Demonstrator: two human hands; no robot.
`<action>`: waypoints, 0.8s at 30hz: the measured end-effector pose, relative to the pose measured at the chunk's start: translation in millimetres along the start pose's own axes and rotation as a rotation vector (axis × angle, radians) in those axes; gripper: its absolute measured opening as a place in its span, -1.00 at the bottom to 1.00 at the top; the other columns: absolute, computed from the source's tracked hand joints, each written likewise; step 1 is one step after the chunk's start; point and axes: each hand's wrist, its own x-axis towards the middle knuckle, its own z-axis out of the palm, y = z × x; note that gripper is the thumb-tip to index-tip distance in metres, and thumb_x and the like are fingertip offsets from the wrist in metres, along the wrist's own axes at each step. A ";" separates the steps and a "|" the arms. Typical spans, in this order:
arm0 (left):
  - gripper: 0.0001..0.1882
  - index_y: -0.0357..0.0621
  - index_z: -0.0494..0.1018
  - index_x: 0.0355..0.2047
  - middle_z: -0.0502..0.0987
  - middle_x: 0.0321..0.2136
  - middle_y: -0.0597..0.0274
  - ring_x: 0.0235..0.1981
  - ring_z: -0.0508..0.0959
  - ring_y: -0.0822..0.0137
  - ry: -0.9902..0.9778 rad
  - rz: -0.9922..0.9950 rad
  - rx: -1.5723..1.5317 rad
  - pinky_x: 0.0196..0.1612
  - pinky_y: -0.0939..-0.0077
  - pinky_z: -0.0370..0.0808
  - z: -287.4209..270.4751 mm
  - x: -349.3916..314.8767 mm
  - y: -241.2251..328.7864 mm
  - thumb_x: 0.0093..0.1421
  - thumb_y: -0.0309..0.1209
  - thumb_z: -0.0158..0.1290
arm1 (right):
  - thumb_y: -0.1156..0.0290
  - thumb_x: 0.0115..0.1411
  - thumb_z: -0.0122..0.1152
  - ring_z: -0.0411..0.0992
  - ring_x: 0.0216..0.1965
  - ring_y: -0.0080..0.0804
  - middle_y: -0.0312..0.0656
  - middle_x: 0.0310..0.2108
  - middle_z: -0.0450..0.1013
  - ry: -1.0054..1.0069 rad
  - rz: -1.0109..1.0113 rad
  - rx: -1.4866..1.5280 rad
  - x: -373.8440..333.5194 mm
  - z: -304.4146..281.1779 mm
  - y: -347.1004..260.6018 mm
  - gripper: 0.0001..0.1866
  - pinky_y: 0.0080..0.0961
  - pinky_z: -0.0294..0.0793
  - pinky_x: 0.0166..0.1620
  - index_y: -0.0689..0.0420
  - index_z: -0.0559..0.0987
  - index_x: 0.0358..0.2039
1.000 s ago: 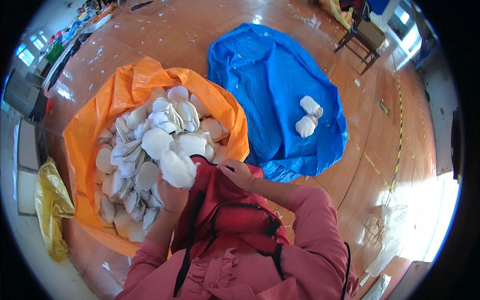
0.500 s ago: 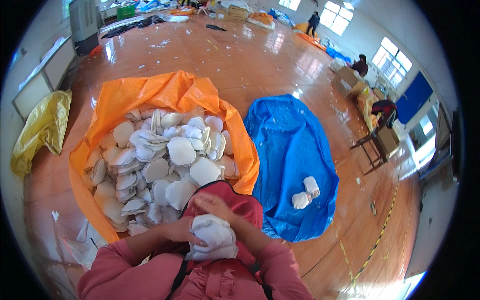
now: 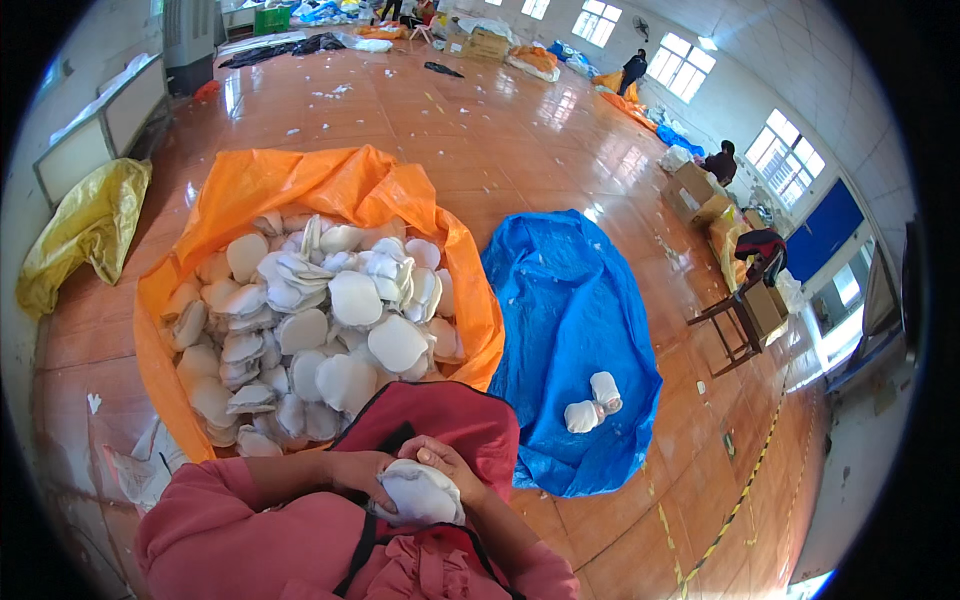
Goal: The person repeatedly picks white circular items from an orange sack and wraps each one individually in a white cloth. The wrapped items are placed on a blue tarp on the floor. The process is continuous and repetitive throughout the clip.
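In my lap, against the pink clothing, I hold a stack of white rounded fabric pads [image 3: 422,496]. My left hand [image 3: 362,474] is closed round its left side. At its upper right, my right hand [image 3: 446,462] has its fingers curled in and touching the pads; the fingertips are partly hidden. Just ahead of my knees, an orange sheet sack [image 3: 468,270] lies open, heaped with loose white pads [image 3: 300,330]. On a blue sheet sack [image 3: 560,300] to the right rest two small bundles of white pads [image 3: 592,402], each cinched at one end.
A yellow sack [image 3: 90,225] slumps by the left wall. Scraps of white litter the tiled floor. At right, a chair [image 3: 735,320] stands beside cardboard boxes [image 3: 690,190], and yellow-black tape [image 3: 740,500] marks the floor. Other people are farther back.
My right hand, raised and blurred before, has come down to the stack with its fingers curled. The pads sit slightly lower in my lap. The whole view has shifted a little.
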 end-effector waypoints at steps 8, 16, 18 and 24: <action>-0.42 -0.20 0.40 0.12 0.55 -0.06 0.28 -0.02 0.50 0.45 -0.011 -0.053 0.062 0.09 0.48 0.43 6.9 -15.6 1.5 0.05 -0.60 0.27 | 0.15 0.19 0.33 0.36 -0.18 -0.59 -0.35 -0.22 0.37 -0.031 -0.091 0.155 -18.5 3.8 21.9 -0.53 -0.66 0.36 -0.09 0.10 0.35 -0.05; -0.35 -0.14 0.31 0.24 0.53 -0.04 0.39 -0.05 0.46 0.56 0.052 0.067 0.119 0.07 0.58 0.37 6.2 -24.8 -17.4 0.12 -0.52 0.23 | 0.06 -0.04 0.51 0.35 0.01 -0.51 -0.25 -0.02 0.37 -0.181 0.150 0.183 -30.8 -9.6 30.1 -0.19 -0.56 0.32 0.08 0.11 0.29 0.11; -0.34 -0.15 0.32 0.24 0.51 -0.02 0.35 -0.03 0.45 0.53 0.079 0.071 0.192 0.09 0.55 0.36 2.5 -25.4 -17.2 0.11 -0.49 0.25 | 0.07 -0.04 0.52 0.34 0.03 -0.50 -0.26 0.01 0.36 -0.172 0.171 0.158 -31.9 -11.7 30.2 -0.19 -0.54 0.29 0.13 0.10 0.29 0.13; -0.34 -0.14 0.39 0.17 0.45 0.02 0.17 0.06 0.41 0.33 0.184 0.371 0.616 0.12 0.44 0.32 -11.9 -20.7 -21.0 0.06 -0.35 0.33 | 0.19 -0.03 0.49 0.30 0.05 -0.50 -0.30 0.00 0.35 -0.118 0.238 -0.028 -25.8 -14.3 24.3 -0.27 -0.52 0.26 0.17 0.10 0.34 0.11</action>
